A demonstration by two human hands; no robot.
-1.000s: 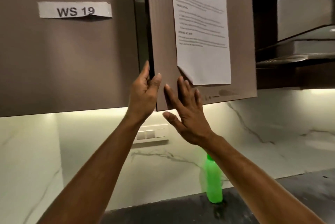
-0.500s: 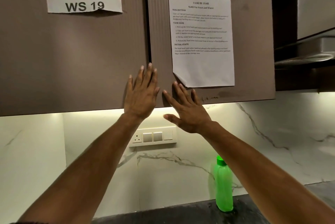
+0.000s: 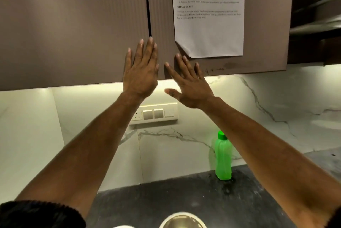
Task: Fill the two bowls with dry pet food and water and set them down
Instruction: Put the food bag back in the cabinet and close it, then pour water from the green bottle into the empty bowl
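Both arms reach up to the brown wall cabinet. My left hand lies flat with straight fingers on the lower edge of the doors, by the gap between them. My right hand is spread open against the bottom of the right cabinet door, just below a taped paper sheet. Both doors sit flush. A green water bottle with a green cap stands upright on the dark counter by the wall. At the bottom edge shows the rim of a metal bowl, with a white object just left of it.
The dark stone counter runs below, against a white marble backsplash. A switch panel is mounted on the wall under the cabinet. A range hood juts out at the upper right.
The right cabinet door, ajar a second ago with my left hand on its edge, is now pushed flush. Both hands lie flat on the doors. The view has tilted down, showing the counter and bowl.
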